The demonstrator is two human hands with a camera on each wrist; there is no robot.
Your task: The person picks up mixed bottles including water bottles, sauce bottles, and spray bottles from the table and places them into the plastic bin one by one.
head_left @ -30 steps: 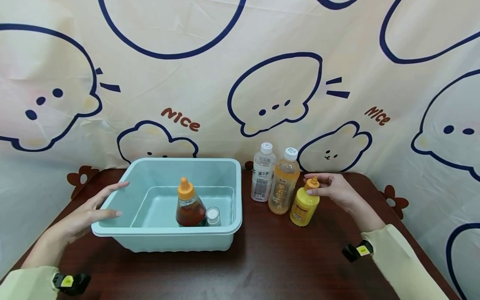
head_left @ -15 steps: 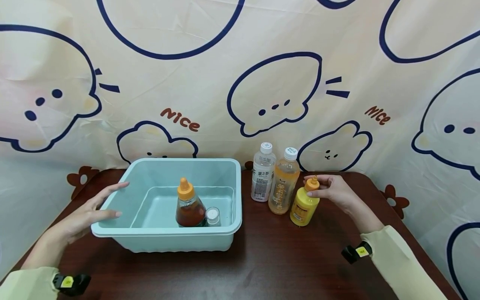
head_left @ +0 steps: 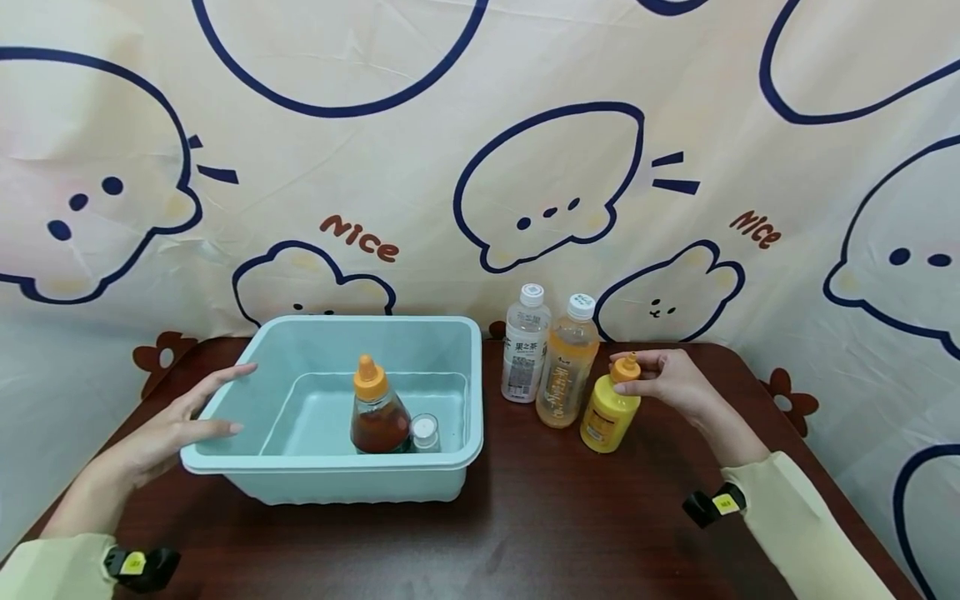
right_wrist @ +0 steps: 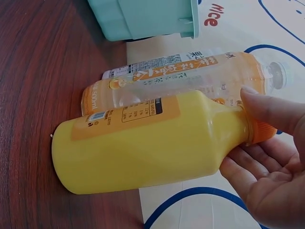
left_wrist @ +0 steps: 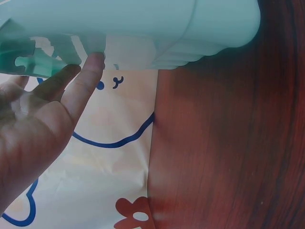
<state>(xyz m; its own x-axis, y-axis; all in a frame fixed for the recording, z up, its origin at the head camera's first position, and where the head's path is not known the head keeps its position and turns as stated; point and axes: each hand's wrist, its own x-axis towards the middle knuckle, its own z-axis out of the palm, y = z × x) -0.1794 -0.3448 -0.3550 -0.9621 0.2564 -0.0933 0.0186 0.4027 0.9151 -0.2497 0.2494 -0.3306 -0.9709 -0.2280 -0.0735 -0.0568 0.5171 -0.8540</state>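
Observation:
In the head view, my left hand holds the left rim of the light-blue plastic basin, its thumb over the edge. The left wrist view shows other fingers at the basin's outer wall. Inside the basin stand a squeeze bottle of dark brown liquid with an orange cap and a small white-capped bottle. On the right, my right hand grips a yellow squeeze bottle around its neck, just below the orange nozzle cap. This bottle is slightly tilted.
Just left of the yellow bottle stand an orange-tinted drink bottle and a clear drink bottle, both white-capped. The dark wooden table meets a cartoon-printed curtain at the back and sides.

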